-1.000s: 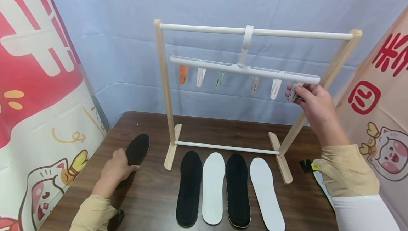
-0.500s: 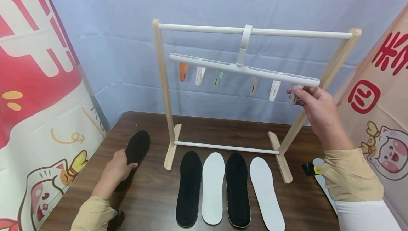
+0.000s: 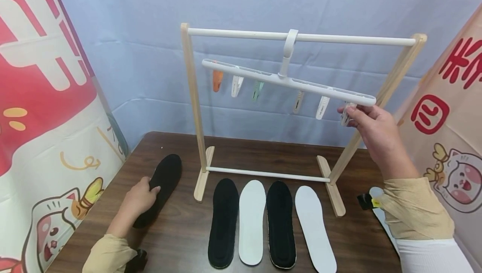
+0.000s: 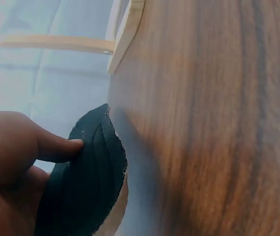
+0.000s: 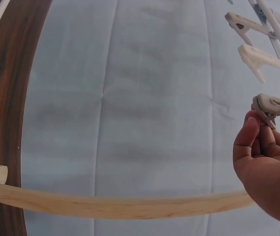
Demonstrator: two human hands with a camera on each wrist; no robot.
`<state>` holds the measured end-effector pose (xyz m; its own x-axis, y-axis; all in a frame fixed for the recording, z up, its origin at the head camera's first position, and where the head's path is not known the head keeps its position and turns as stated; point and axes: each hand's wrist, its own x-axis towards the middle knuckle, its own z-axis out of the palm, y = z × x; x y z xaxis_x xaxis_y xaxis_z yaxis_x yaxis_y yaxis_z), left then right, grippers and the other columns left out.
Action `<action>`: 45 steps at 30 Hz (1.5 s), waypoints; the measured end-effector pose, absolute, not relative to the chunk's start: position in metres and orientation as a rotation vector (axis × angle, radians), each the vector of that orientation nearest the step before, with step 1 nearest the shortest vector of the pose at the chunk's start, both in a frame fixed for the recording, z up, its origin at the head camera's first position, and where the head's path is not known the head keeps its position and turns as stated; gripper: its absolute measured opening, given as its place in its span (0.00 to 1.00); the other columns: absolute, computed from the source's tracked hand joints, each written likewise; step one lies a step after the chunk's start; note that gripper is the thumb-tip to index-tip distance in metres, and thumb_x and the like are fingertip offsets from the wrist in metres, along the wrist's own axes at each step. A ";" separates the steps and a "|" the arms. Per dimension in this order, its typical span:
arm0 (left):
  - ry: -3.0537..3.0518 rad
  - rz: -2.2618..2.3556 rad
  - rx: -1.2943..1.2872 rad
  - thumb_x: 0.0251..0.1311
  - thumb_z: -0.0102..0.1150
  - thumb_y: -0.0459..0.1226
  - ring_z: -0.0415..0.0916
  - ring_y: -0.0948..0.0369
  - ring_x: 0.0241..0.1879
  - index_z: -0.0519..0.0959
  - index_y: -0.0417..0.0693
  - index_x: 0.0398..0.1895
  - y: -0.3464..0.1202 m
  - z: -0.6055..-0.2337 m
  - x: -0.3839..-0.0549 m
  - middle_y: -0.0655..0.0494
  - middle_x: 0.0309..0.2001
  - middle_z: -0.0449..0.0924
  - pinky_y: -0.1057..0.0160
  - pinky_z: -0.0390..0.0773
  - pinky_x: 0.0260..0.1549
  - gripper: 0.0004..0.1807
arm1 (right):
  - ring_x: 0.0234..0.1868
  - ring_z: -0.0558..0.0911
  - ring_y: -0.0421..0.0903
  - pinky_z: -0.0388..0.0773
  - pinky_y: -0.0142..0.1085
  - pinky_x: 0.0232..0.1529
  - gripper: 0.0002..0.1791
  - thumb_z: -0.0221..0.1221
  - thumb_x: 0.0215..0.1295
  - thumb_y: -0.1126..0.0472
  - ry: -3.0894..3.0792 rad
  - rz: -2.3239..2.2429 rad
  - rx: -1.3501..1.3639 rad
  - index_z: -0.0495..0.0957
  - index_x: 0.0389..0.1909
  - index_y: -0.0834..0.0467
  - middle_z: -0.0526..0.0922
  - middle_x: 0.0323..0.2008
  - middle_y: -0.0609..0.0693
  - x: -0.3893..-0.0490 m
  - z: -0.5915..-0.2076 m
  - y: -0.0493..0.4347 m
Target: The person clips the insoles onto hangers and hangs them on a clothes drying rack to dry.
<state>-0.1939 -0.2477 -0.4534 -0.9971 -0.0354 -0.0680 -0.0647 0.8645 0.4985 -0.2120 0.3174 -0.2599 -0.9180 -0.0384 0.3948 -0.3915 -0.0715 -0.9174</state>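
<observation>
At the left of the table my left hand point(image 3: 138, 197) holds a black insole point(image 3: 168, 176) by its edge. In the left wrist view the thumb lies on the dark face of that insole point(image 4: 88, 167), which stands tilted above the wood. Up at the right, my right hand point(image 3: 382, 137) pinches the greyish clothespin point(image 3: 345, 119) at the end of the white hanger point(image 3: 327, 92). The right wrist view has this clothespin point(image 5: 267, 104) between the thumb and fingers. The hanger slopes down towards that hand; an orange clothespin point(image 3: 217, 81) hangs at its other end.
A wooden rack with a white top rod point(image 3: 241, 34) carries the hanger. Before it lie a black insole point(image 3: 224, 222), a white insole point(image 3: 252, 222), another black insole point(image 3: 280, 225) and another white insole point(image 3: 315, 227). A pale flat item point(image 3: 380, 214) lies partly behind the right sleeve.
My left hand has shifted the black insole slightly right, showing more of its length. My right hand has drawn the clothespin a little downward, and the hanger slopes more.
</observation>
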 end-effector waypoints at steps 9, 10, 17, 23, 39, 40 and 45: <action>2.868 0.910 -0.048 0.75 0.49 0.43 0.72 0.28 0.57 0.66 0.25 0.61 -0.244 -0.443 -0.187 0.24 0.57 0.74 0.35 0.73 0.50 0.26 | 0.45 0.79 0.40 0.74 0.28 0.45 0.09 0.58 0.74 0.65 -1.994 2.035 0.475 0.82 0.50 0.57 0.87 0.43 0.46 -0.211 -0.260 0.320; 2.843 0.932 -0.041 0.76 0.49 0.43 0.70 0.28 0.59 0.65 0.25 0.62 -0.243 -0.442 -0.185 0.24 0.59 0.73 0.35 0.72 0.51 0.27 | 0.45 0.79 0.40 0.74 0.28 0.44 0.09 0.58 0.74 0.65 -2.001 2.022 0.472 0.83 0.50 0.56 0.87 0.42 0.46 -0.210 -0.260 0.320; 2.745 1.027 0.015 0.77 0.49 0.43 0.66 0.30 0.64 0.64 0.27 0.64 -0.239 -0.434 -0.177 0.25 0.63 0.70 0.35 0.71 0.55 0.28 | 0.42 0.79 0.40 0.74 0.27 0.43 0.08 0.58 0.74 0.66 -2.001 2.026 0.484 0.82 0.49 0.56 0.87 0.42 0.46 -0.210 -0.260 0.320; 2.738 1.014 0.042 0.75 0.53 0.42 0.74 0.37 0.57 0.69 0.31 0.57 -0.238 -0.433 -0.172 0.33 0.55 0.77 0.41 0.75 0.49 0.22 | 0.40 0.78 0.41 0.73 0.28 0.43 0.08 0.57 0.74 0.66 -1.982 2.073 0.512 0.82 0.48 0.61 0.87 0.41 0.47 -0.209 -0.262 0.319; 2.654 1.079 0.126 0.74 0.55 0.43 0.73 0.41 0.59 0.68 0.32 0.64 -0.226 -0.425 -0.163 0.36 0.57 0.77 0.40 0.73 0.54 0.26 | 0.41 0.78 0.41 0.74 0.27 0.43 0.09 0.58 0.73 0.67 -1.991 2.087 0.491 0.83 0.48 0.57 0.88 0.41 0.46 -0.206 -0.264 0.318; 2.648 1.079 0.128 0.74 0.55 0.43 0.74 0.41 0.58 0.68 0.32 0.63 -0.224 -0.424 -0.162 0.37 0.56 0.77 0.41 0.73 0.53 0.25 | 0.41 0.78 0.41 0.74 0.27 0.43 0.08 0.58 0.73 0.67 -1.991 2.090 0.487 0.84 0.47 0.57 0.88 0.41 0.46 -0.206 -0.264 0.317; 2.632 1.111 0.146 0.73 0.56 0.42 0.76 0.50 0.48 0.72 0.37 0.55 -0.216 -0.424 -0.161 0.47 0.46 0.79 0.48 0.75 0.45 0.18 | 0.41 0.78 0.41 0.74 0.27 0.43 0.08 0.58 0.73 0.66 -1.999 2.080 0.473 0.83 0.47 0.57 0.88 0.41 0.47 -0.205 -0.265 0.317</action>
<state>-0.1606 -0.2158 -0.4237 -0.9556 0.2000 -0.2165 -0.0157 0.6992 0.7148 -0.2054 0.3171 -0.2650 -0.9246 -0.0650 0.3753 -0.3725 -0.0521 -0.9266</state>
